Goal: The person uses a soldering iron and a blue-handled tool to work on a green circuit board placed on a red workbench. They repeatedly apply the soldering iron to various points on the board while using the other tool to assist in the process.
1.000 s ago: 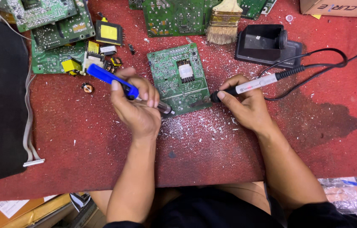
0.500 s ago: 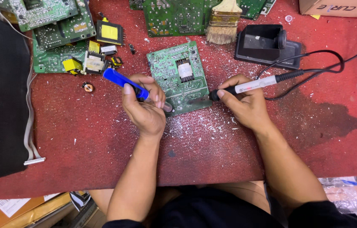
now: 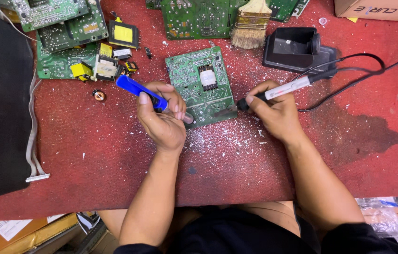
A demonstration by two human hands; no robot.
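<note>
Head view: left hand [image 3: 161, 120] grips a blue desoldering pump [image 3: 149, 96], its tip at the lower edge of a green circuit board [image 3: 194, 77] lying on the red bench [image 3: 91, 141]. Right hand [image 3: 276, 113] grips a soldering iron [image 3: 274, 92], tip touching the board's lower edge.

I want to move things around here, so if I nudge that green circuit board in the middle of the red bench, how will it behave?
The green circuit board looks flat and stiff, so it would probably slide rather than bend or roll. The gritty red bench may drag at it. The raised white part looks knockable, so push at an edge.
</note>
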